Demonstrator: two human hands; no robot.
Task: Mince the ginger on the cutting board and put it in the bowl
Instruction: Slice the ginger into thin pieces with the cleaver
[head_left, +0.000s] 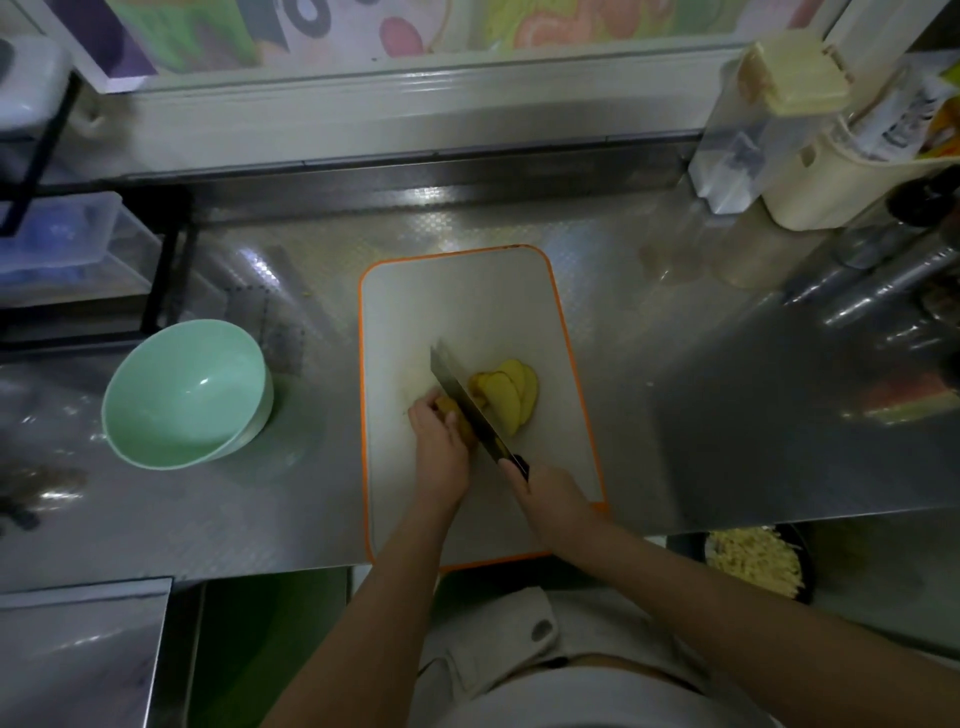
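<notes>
Steel worktop (675, 364) carries a white cutting board (467, 291) with an orange rim, set lengthwise in front of the person. On the board's middle the left hand (439, 441) is curled over a brownish chunk of ginger (451, 408), fingertips bent down onto it and pinning it to the board. Right against those fingers stands the knife (465, 402), a broad cleaver. Its blade runs diagonally from the far left to the near right, with the edge down at the ginger. The right hand (550, 499) is wrapped tight round the dark handle at the blade's near end.

On the blade's right side lie several pale yellow slices (506, 395), overlapping in a loose fan and touching the flat of the knife. Whether the blade has cut fully through the chunk cannot be told, since the hand and steel hide the cut.

A mint-green bowl (187, 395) sits on the worktop to the left of the board, well apart from it and tipped slightly toward the camera.

At the far right corner stand a clear container (748, 130) with a cream lid and a cream tub (831, 182), just beside each other. A black rack (171, 260) with plastic boxes stands at the far left. Past the worktop's near edge on the right, a dark dish (806, 571) holds pale shreds.
</notes>
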